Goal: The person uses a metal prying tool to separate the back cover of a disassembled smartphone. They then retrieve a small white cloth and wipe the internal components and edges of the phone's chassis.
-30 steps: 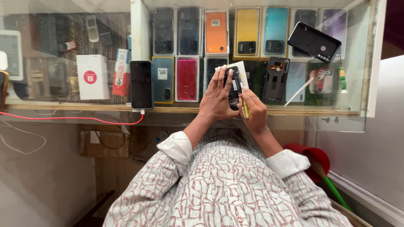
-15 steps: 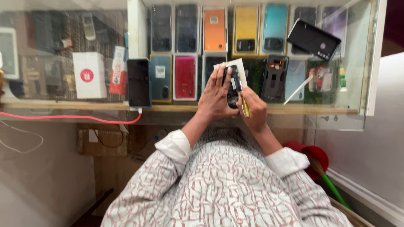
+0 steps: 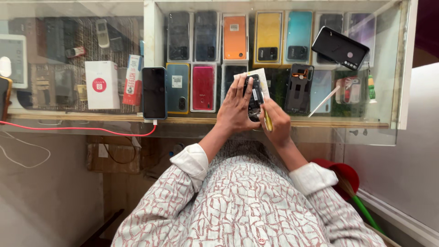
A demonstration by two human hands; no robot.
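Note:
My left hand [image 3: 235,107] lies flat over a small opened black phone [image 3: 254,97] and presses it onto the glass counter top [image 3: 114,123]. A white sheet of paper [image 3: 263,75] lies under the phone. My right hand [image 3: 275,122] holds a thin yellow-handled tool [image 3: 268,121] with its tip at the phone's right edge. Both sleeves are patterned with white cuffs.
A black phone [image 3: 154,93] lies on the glass, with a red cable [image 3: 68,129] plugged into it. Another black phone [image 3: 340,47] and a dark phone frame [image 3: 298,88] lie to the right. Coloured phone covers [image 3: 235,37] and white boxes [image 3: 102,84] fill the case below. A red bin [image 3: 340,174] stands lower right.
Both hands stay on the small phone; the right hand with the tool has barely shifted. The view has shifted slightly.

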